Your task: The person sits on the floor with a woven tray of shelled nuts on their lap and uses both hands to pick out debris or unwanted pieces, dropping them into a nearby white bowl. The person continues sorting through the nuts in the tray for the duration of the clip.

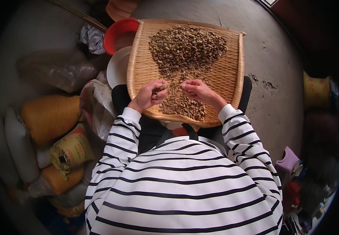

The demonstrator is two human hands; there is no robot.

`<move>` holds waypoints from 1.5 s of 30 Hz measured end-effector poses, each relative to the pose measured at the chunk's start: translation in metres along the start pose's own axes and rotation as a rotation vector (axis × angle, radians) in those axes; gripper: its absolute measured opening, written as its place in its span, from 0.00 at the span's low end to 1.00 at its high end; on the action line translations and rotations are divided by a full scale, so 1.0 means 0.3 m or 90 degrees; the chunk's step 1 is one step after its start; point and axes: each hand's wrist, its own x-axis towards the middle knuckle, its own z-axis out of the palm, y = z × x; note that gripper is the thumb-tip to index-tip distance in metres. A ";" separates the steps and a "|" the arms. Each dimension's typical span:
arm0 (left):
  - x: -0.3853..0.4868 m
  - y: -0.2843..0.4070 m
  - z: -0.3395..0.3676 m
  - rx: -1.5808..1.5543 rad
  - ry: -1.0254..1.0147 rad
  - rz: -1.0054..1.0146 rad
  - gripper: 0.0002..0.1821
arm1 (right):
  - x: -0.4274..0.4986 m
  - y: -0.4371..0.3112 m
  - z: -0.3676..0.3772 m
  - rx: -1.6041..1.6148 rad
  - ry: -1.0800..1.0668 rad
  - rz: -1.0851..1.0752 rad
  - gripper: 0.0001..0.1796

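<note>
A woven wicker winnowing tray (141, 58) rests across my lap. On its far half lies a large heap of small brown, nut-like pieces (187, 47); a smaller pile of similar pieces (187, 110) lies near its close edge. My left hand (151, 94) is curled over the tray's left side, with several of the small pieces held in its fingers. Just right of it, my right hand (197, 90) pinches thumb and forefinger together above the tray; whether something small is between them cannot be made out.
Left of the tray are a red plastic basin (113, 36), a white bowl (116, 67) and a plastic bag (98, 108). Filled orange sacks (51, 116) and a yellow printed bag (72, 148) lie farther left. A purple container (287, 160) stands at right on the concrete floor (275, 102).
</note>
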 end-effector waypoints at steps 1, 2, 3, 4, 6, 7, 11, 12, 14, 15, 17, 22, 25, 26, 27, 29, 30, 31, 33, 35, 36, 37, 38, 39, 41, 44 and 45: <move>-0.003 -0.004 0.011 -0.022 0.007 0.004 0.15 | 0.004 0.001 0.007 0.013 -0.016 -0.004 0.10; -0.002 -0.012 0.017 -0.042 0.000 0.011 0.17 | 0.005 0.000 0.013 0.018 -0.016 0.002 0.10; 0.004 -0.026 0.020 -0.064 -0.014 0.018 0.18 | 0.007 0.000 0.020 0.012 -0.005 0.006 0.10; 0.016 -0.044 0.021 -0.016 0.024 0.044 0.22 | 0.008 -0.001 0.027 0.013 -0.011 0.002 0.10; 0.040 -0.067 0.014 0.075 0.083 0.005 0.23 | 0.005 -0.008 0.041 -0.023 -0.002 -0.009 0.10; 0.052 -0.073 0.011 0.120 0.117 -0.019 0.23 | 0.007 -0.011 0.052 -0.059 0.012 -0.015 0.11; 0.075 -0.086 0.009 0.147 0.103 -0.032 0.20 | 0.018 -0.037 0.099 -0.285 0.099 -0.029 0.12; 0.075 -0.074 0.002 0.124 0.094 -0.023 0.18 | 0.022 -0.046 0.110 -0.285 0.119 -0.039 0.13; 0.061 -0.056 -0.010 0.124 0.080 -0.015 0.17 | 0.029 -0.061 0.129 -0.313 0.107 -0.053 0.14; 0.052 -0.050 -0.017 0.122 0.074 -0.011 0.17 | 0.034 -0.065 0.137 -0.328 0.104 -0.055 0.14; 0.033 -0.048 -0.029 0.091 0.091 0.013 0.15 | 0.052 -0.064 0.143 -0.328 0.088 -0.067 0.15; 0.004 -0.052 -0.038 0.014 0.141 0.140 0.16 | 0.140 0.003 0.086 -0.311 0.153 -0.043 0.17; -0.027 -0.030 -0.041 -0.083 0.131 0.191 0.19 | 0.208 0.115 0.053 -0.720 0.264 -0.133 0.16; -0.039 -0.022 -0.041 -0.087 0.107 0.201 0.18 | 0.225 0.159 0.050 -0.801 0.263 -0.199 0.16; -0.048 -0.017 -0.040 -0.095 0.086 0.209 0.17 | 0.242 0.197 0.046 -0.889 0.269 -0.214 0.16; -0.081 -0.007 -0.039 -0.110 0.046 0.235 0.16 | 0.274 0.244 0.043 -0.977 0.267 -0.174 0.15; -0.092 0.003 -0.041 -0.098 0.007 0.247 0.14 | 0.289 0.258 0.047 -1.006 0.264 -0.169 0.16; -0.104 0.011 -0.041 -0.099 0.001 0.254 0.14 | 0.296 0.264 0.049 -1.035 0.265 -0.158 0.16; -0.117 0.023 -0.041 -0.089 -0.041 0.276 0.13 | 0.294 0.253 0.045 -0.963 0.242 -0.183 0.15; -0.125 0.033 -0.041 -0.085 -0.056 0.284 0.13 | 0.257 0.219 0.029 -0.822 0.228 -0.194 0.14; -0.130 0.034 -0.042 -0.078 -0.069 0.291 0.13 | 0.227 0.195 0.016 -0.716 0.232 -0.128 0.15; -0.131 0.034 -0.043 -0.092 -0.032 0.283 0.13 | 0.204 0.174 0.012 -0.644 0.261 -0.120 0.14; -0.131 0.032 -0.046 -0.102 0.004 0.274 0.13 | 0.178 0.156 0.011 -0.466 0.263 -0.076 0.13; -0.128 0.025 -0.048 -0.112 0.039 0.265 0.14 | 0.146 0.139 0.013 -0.291 0.251 -0.035 0.12; -0.085 0.012 -0.054 -0.188 0.014 0.264 0.14 | 0.095 0.093 0.025 -0.114 0.195 -0.045 0.12; 0.003 -0.057 -0.038 -0.373 0.052 0.295 0.14 | 0.047 0.032 0.093 0.126 0.086 -0.083 0.11; 0.036 -0.086 -0.023 -0.450 0.096 0.303 0.14 | 0.037 0.010 0.124 0.201 0.079 -0.083 0.12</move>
